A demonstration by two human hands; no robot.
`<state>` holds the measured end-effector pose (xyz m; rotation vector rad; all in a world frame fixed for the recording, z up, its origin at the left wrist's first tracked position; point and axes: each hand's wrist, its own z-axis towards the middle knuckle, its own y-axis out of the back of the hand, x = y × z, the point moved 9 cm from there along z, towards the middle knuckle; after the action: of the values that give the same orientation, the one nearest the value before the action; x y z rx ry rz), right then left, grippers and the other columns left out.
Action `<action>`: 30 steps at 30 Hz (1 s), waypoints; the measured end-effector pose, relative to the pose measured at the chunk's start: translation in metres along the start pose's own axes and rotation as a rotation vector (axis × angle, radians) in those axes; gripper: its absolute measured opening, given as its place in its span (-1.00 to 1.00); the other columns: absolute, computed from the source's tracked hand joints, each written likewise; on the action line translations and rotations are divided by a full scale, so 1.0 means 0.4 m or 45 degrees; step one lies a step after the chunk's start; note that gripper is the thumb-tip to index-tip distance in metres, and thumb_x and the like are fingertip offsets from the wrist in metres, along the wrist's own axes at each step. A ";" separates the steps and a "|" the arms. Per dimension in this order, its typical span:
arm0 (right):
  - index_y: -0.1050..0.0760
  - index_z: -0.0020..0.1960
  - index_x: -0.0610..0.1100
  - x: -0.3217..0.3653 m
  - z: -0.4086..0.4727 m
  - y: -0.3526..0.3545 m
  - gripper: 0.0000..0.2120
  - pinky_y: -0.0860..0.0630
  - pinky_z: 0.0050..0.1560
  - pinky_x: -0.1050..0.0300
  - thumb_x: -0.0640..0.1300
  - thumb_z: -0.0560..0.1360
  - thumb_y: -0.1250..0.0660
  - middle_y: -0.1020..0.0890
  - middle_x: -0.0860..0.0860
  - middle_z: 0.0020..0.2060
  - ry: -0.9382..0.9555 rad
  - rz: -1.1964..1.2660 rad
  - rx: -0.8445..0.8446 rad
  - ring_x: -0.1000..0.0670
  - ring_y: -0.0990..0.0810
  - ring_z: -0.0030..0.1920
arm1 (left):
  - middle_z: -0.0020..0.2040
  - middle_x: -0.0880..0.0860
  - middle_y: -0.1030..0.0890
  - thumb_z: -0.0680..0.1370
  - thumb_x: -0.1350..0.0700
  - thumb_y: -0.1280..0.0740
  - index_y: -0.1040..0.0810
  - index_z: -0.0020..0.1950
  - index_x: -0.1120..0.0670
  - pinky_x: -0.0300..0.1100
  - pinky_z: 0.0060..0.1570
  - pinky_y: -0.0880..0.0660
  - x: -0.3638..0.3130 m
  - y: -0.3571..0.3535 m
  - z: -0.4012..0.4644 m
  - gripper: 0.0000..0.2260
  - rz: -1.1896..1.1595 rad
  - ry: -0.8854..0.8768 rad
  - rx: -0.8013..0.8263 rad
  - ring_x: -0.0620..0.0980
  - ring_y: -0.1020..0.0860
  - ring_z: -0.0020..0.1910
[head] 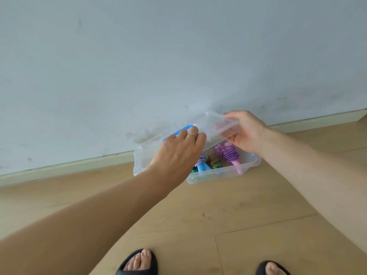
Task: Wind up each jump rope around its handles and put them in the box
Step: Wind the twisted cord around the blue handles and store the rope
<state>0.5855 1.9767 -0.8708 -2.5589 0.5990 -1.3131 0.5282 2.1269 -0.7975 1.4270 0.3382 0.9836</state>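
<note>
Head view: the wound jump ropes, a purple one with pink handles (230,153) and others (206,163) beside it, lie in the clear box (222,172) on the wooden floor (238,205) near the wall (139,56). Above it the lid (214,126) hangs tilted. The left hand (178,149) curls its fingers over the near edge; the right hand (246,132) pinches the far end. A pink handle rides high at the rim, so the lid may catch on it and fail to seat, I judge.

A scuffed pale wall (139,56) meets a baseboard (65,167). Below lies a light wood plank floor (238,211).
</note>
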 end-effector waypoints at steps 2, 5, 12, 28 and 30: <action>-0.51 0.15 -0.32 0.015 0.010 0.116 -0.79 -0.64 -0.26 0.11 -0.24 0.57 -0.26 -0.68 -0.18 -0.04 0.026 -0.001 -0.121 -0.06 -0.69 -0.25 | 0.05 0.10 -0.50 0.32 0.32 -0.28 -0.34 0.12 0.10 -0.12 -0.38 -0.25 -0.043 -0.045 0.030 -0.60 -0.012 -0.088 0.050 0.04 -0.30 -0.28; -0.51 0.17 -0.34 -0.009 0.032 0.262 -0.80 -0.63 -0.32 0.19 -0.27 0.61 -0.23 -0.67 -0.16 -0.06 0.024 0.075 -0.271 -0.03 -0.69 -0.18 | 0.19 0.05 -0.42 0.52 -0.12 -0.34 -0.27 0.30 0.02 -0.11 -0.12 -0.38 -0.054 -0.143 0.055 -0.54 -0.203 -0.009 0.259 0.04 -0.41 -0.08; -0.55 -0.10 -0.27 -0.058 0.101 0.423 -0.82 -0.42 -0.21 0.09 -0.21 0.57 -0.22 -0.59 -0.28 -0.21 0.288 -0.529 -0.689 -0.15 -0.57 -0.29 | 0.35 0.13 -0.32 0.55 -0.25 -0.26 -0.20 0.45 0.09 0.00 0.27 -0.32 0.079 -0.395 -0.020 -0.38 -1.078 1.065 0.472 0.15 -0.34 0.34; -0.48 0.17 -0.15 -0.092 0.134 0.403 -0.78 -0.41 -0.10 0.02 -0.11 0.61 -0.16 -0.59 -0.07 -0.06 0.408 -1.300 -0.835 -0.20 -0.54 -0.05 | 0.20 0.14 -0.47 0.59 -0.01 -0.24 -0.39 0.27 0.04 -0.18 -0.37 -0.32 0.050 -0.522 -0.067 -0.72 -1.331 1.350 0.621 -0.05 -0.47 -0.20; -0.48 0.09 -0.15 -0.098 0.132 0.410 -0.82 -0.39 -0.17 0.02 -0.12 0.60 -0.15 -0.58 -0.06 -0.14 0.384 -1.341 -0.815 -0.20 -0.54 -0.10 | 0.20 0.13 -0.46 0.59 -0.02 -0.26 -0.40 0.23 0.04 -0.19 -0.39 -0.31 0.050 -0.525 -0.070 -0.74 -1.359 1.375 0.591 -0.08 -0.45 -0.23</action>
<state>0.5650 1.8468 -0.9887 -3.3979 -0.5139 -2.0836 0.5955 2.1918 -0.9885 0.7183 1.9801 0.6657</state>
